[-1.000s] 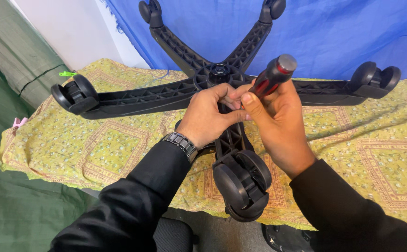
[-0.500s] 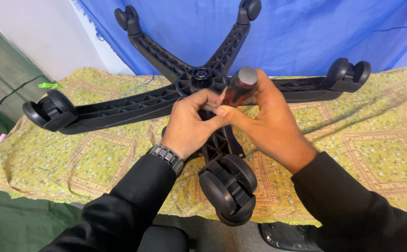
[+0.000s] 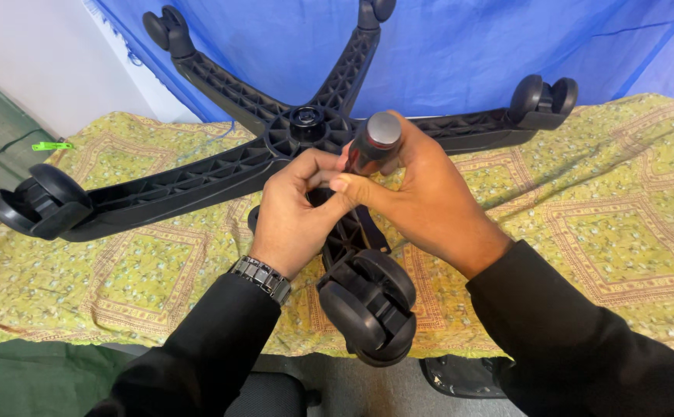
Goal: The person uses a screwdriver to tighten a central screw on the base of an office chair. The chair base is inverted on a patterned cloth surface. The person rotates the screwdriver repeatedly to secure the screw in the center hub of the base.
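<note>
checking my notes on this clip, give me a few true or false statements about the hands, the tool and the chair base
1. The right hand grips a screwdriver with a red and black handle. True.
2. The chair base lies on a plain white sheet. False: it lies on a yellow-green patterned cloth.
3. A watch with a dark band sits on the left wrist. True.
4. The left hand rests on the far left caster. False: it is at the middle of the base, against the right hand.
5. The nearest caster juts past the front edge of the cloth. True.
</note>
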